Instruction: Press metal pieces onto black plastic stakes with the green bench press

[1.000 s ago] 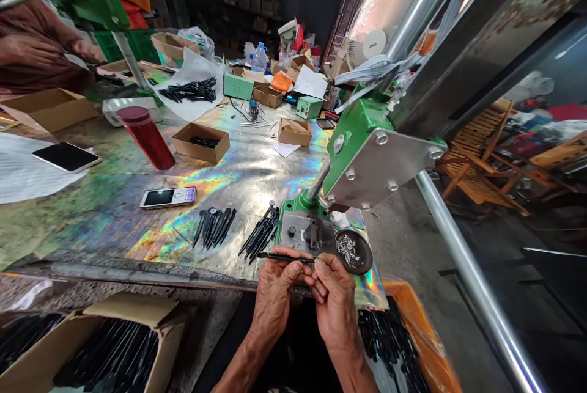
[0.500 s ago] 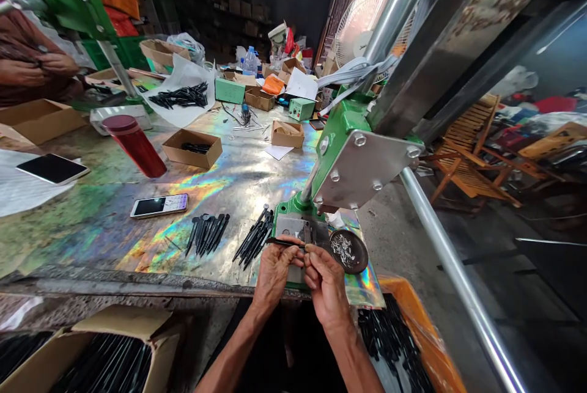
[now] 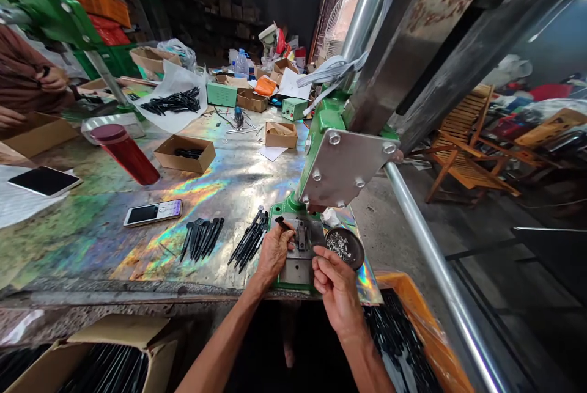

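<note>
My left hand (image 3: 274, 253) is closed round a black stick-like part (image 3: 283, 223), whose head pokes up above the fingers at the left of the press's metal base plate (image 3: 297, 271). My right hand (image 3: 337, 277) is at the plate's right side, its fingers curled with thumb and index together; whatever they hold is too small to make out. Just beyond it a dark round dish (image 3: 356, 249) holds small silvery pieces. Left of my left hand, two bundles of black parts (image 3: 250, 240) (image 3: 202, 239) lie on the table. The green press (image 3: 342, 167) rises over the base.
A phone (image 3: 153, 213), a red cup (image 3: 126, 153) and an open carton (image 3: 186, 157) stand to the left. An orange crate (image 3: 426, 326) of black parts is at lower right, a cardboard box (image 3: 119, 329) at lower left. Another person (image 3: 27, 75) sits at far left.
My hands have parted: the right has moved right and slightly down, while the left keeps the black part, now tilted upward. The view has shifted slightly, and the other person's hands have separated.
</note>
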`<action>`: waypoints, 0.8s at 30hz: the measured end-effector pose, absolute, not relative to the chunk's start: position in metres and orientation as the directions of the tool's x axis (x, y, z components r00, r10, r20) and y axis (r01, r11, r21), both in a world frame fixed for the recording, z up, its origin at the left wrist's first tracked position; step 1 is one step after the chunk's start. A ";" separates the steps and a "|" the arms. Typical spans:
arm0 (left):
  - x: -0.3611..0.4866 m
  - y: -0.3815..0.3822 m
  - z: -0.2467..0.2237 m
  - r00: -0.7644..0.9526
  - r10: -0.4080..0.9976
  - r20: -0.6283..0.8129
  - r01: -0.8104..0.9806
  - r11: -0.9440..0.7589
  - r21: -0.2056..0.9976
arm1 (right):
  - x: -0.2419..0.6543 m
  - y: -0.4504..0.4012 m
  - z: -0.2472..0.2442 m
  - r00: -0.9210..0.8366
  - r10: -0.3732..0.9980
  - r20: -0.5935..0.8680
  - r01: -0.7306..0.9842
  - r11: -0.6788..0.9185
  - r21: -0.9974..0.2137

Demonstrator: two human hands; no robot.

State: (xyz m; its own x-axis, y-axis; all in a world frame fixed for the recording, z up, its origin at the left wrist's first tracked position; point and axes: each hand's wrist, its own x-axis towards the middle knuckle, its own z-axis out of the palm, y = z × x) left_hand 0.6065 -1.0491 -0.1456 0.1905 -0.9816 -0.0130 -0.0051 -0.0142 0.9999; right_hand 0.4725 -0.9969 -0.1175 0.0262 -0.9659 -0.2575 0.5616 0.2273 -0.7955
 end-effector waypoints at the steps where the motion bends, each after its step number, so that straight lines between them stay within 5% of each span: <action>1: 0.607 -1.051 -0.146 0.183 -0.983 -0.007 -0.023 -0.012 1.000 | 0.465 -0.994 -0.112 0.022 -0.968 -0.251 0.561 0.220 -0.798; 13: 0.608 -1.056 -0.142 0.112 -0.993 0.024 -0.180 0.003 0.984 | 0.406 -0.966 -0.049 -0.112 -0.975 -0.191 0.483 0.115 -0.868; 24: 0.612 -1.059 -0.139 0.074 -0.997 -0.010 -0.117 -0.019 0.993 | 0.397 -0.953 -0.019 -0.167 -0.964 -0.208 0.475 0.106 -0.874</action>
